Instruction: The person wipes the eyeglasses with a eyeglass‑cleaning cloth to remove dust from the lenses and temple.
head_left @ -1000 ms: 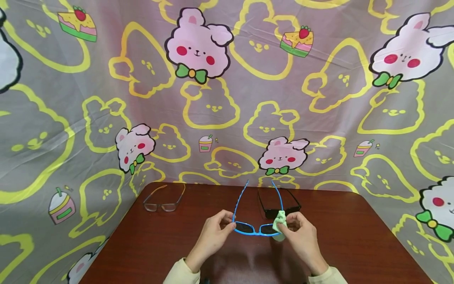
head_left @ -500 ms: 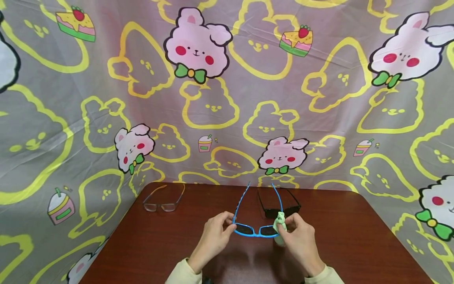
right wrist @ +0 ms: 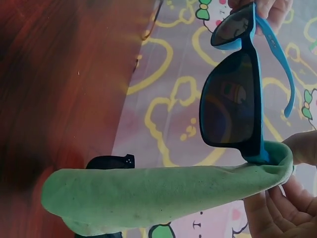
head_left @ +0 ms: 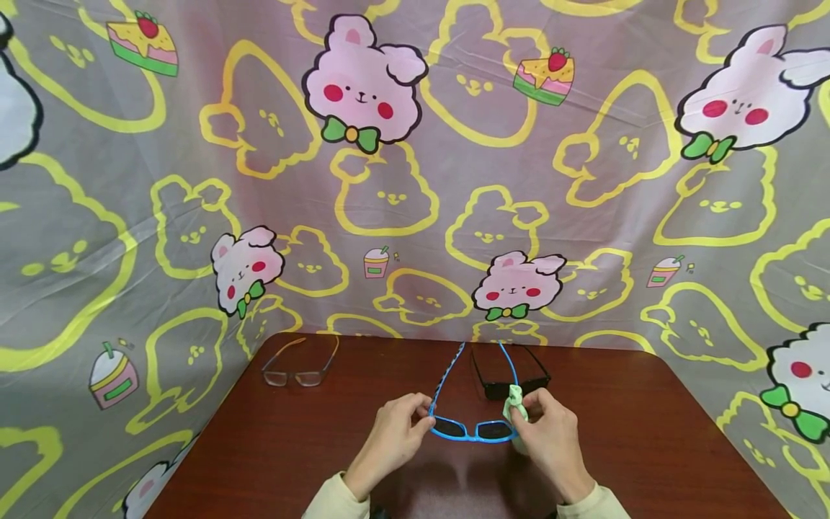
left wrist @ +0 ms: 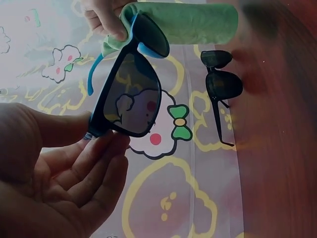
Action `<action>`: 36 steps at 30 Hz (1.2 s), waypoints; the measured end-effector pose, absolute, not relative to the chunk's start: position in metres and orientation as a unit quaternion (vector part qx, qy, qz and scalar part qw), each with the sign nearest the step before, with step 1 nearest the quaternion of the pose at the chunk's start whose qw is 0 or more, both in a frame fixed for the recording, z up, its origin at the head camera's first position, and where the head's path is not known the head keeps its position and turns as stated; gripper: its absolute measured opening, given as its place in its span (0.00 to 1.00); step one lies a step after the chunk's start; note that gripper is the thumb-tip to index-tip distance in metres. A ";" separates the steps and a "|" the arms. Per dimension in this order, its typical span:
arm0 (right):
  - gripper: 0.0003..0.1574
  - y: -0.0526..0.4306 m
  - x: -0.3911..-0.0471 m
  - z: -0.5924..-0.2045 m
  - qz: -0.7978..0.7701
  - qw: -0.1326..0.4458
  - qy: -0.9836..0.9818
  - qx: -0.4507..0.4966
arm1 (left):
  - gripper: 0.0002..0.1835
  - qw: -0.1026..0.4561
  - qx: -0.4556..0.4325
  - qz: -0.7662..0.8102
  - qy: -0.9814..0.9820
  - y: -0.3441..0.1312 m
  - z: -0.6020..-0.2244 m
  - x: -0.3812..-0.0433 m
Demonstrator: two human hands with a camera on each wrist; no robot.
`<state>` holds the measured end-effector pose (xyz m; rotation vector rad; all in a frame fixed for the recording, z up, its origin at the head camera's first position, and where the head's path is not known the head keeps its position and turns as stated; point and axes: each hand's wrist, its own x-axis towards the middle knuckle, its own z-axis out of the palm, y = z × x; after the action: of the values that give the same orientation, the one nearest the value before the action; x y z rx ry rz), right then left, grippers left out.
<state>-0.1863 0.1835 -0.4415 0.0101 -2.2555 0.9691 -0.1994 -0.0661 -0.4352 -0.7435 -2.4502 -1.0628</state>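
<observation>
A pair of blue-framed sunglasses (head_left: 472,438) with dark lenses is held up above the table, temples unfolded and pointing away. My left hand (head_left: 393,440) pinches the left hinge corner between thumb and fingers, as the left wrist view also shows. At the other end, my right hand (head_left: 553,440) pinches a light green cloth (right wrist: 163,196) folded round the right corner of the frame. The cloth hangs down from those fingers in the right wrist view. Both lenses are uncovered there; the right hinge is hidden by the cloth.
Black sunglasses (head_left: 498,390) lie on the table behind my right hand, temples unfolded. Clear-lensed glasses (head_left: 293,378) lie at the back left of the brown table (head_left: 272,461). A patterned cloth backdrop (head_left: 415,180) rises along the back and sides.
The blue sunglasses have dropped slightly and tilted, so their temple tips sit lower. The cloth has shifted outward from the right lens to the frame corner. Both hands keep their grip.
</observation>
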 end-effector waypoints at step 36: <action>0.14 0.194 -0.195 -0.433 0.345 0.347 -0.872 0.011 | 0.05 0.120 -0.291 -0.367 -0.875 -0.069 -0.435 -0.198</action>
<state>-0.1953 0.1938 -0.4328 0.0289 -2.2618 0.8954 -0.1982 -0.0687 -0.4350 -0.8513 -2.5567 -1.0722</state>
